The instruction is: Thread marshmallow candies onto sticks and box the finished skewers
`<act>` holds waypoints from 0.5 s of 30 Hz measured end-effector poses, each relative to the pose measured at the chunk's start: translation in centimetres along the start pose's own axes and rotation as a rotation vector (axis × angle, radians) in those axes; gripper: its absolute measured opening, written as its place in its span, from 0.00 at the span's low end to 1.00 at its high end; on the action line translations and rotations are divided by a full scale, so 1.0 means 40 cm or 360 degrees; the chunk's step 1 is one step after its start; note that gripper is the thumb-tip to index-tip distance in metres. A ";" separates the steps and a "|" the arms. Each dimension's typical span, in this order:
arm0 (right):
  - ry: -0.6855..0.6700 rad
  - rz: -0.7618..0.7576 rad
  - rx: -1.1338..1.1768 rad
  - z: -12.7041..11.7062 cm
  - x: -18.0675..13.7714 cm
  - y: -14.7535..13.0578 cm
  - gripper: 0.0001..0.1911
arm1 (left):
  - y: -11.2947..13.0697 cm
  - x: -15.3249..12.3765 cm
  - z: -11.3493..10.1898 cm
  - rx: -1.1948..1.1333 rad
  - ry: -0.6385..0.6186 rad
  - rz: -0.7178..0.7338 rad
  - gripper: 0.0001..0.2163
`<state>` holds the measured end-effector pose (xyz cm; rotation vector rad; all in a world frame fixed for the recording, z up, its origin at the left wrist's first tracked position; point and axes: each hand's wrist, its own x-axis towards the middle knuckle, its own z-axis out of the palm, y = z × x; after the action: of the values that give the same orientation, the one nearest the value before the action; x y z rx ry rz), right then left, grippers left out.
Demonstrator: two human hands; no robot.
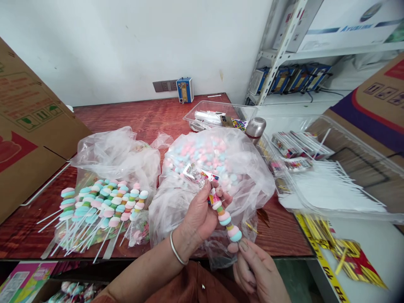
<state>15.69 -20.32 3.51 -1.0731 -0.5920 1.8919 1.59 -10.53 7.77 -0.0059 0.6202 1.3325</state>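
You hold one candy skewer point(224, 216) slanting down to the right over the front edge of the table. Round sweets in pink, white, green and blue sit stacked along it. Its upper end wears a small printed wrapper point(198, 174); its lowest blue sweet sits by your right fingertips.

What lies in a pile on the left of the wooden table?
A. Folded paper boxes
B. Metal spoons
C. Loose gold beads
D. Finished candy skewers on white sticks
D: a pile of finished candy skewers, pastel sweets threaded on white sticks, lies on the left of the wooden table, beside a clear plastic bag.
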 end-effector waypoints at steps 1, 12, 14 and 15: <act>0.0056 -0.0080 -0.0180 -0.004 0.003 0.006 0.20 | -0.004 -0.002 0.001 0.0029 0.0010 0.0016 0.10; 0.0385 -0.0930 -0.1332 0.035 0.043 -0.016 0.19 | -0.044 -0.032 -0.015 0.0415 -0.0273 -0.0011 0.20; 0.0373 -0.0952 -0.1414 0.031 0.046 -0.018 0.19 | -0.015 -0.015 -0.012 0.0355 -0.0282 0.0140 0.21; 0.0366 -0.0984 -0.1468 0.030 0.047 -0.020 0.19 | -0.001 -0.006 -0.008 0.0323 -0.0284 0.0186 0.20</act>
<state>14.53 -18.30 3.86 -1.4104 -1.5284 0.9094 1.45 -10.86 7.58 0.3151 0.6083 1.3600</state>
